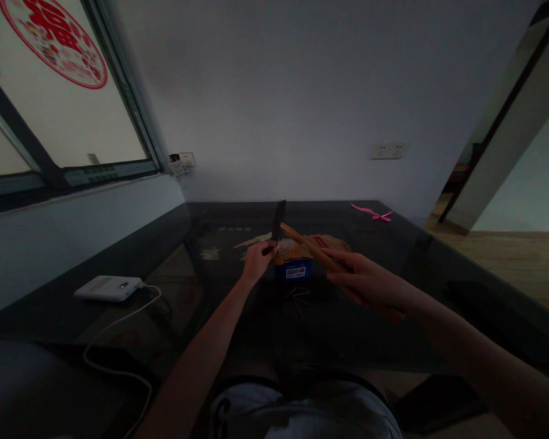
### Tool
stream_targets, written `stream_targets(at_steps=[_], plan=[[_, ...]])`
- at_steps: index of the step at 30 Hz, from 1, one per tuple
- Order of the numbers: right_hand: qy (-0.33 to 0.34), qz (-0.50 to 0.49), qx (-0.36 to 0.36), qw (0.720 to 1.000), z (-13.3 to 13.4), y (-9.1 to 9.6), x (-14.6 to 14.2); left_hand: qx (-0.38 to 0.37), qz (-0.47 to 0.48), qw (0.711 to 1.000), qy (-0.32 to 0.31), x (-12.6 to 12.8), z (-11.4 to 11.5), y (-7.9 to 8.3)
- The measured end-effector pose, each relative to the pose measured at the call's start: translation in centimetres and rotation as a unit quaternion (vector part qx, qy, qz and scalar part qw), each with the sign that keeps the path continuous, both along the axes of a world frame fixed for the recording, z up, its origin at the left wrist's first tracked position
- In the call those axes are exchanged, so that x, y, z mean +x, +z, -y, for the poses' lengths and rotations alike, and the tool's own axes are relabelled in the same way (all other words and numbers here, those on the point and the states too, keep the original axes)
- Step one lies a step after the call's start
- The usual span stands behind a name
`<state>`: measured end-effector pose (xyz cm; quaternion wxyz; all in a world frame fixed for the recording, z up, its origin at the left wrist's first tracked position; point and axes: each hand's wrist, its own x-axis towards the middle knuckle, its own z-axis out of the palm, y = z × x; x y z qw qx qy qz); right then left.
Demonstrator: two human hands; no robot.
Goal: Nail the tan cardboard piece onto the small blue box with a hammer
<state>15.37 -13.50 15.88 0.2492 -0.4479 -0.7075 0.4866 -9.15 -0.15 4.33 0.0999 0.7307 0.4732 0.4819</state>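
My right hand [363,277] is closed round the wooden handle of a hammer [318,251]. The handle slants up to the left, where a dark narrow head crosses its far end. Just below that head, the fingers of my left hand [258,259] are pinched together. Whatever lies between them is too small and dark to make out. Under the hammer is a blue box [293,270] with a white label, with something orange-brown [289,249] on top. A brown paper-like wrapping [332,242] lies behind the handle.
Thin shiny pieces like nails [299,297] lie on the dark glossy table [238,317] before the box. At left is a white power bank [108,288] with a white cable [103,332] hanging over the edge. A pink ribbon [373,213] lies at the back right.
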Motion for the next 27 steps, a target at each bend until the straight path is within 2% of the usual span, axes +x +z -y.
stream_targets(at_steps=[6, 12, 17, 22, 27], plan=[[-0.017, -0.007, 0.023, 1.0, 0.2, 0.3, 0.0, 0.007, 0.004, 1.0, -0.011, 0.1, 0.2, 0.2], [-0.015, 0.007, -0.006, 1.0, 0.1, 0.2, 0.0, 0.0, -0.007, 1.0, 0.001, 0.0, 0.1, 0.1], [-0.021, -0.013, 0.024, 0.999, 0.3, 1.0, 0.0, 0.0, 0.013, 0.999, -0.03, 0.1, 0.1, 0.2], [0.002, 0.011, -0.002, 1.0, 0.0, 0.4, -0.1, -0.002, 0.004, 1.0, -0.007, 0.0, 0.0, 0.0], [-0.021, 0.005, 0.005, 1.0, 0.1, 0.8, -0.1, 0.003, 0.003, 1.0, -0.01, 0.0, -0.1, 0.0]])
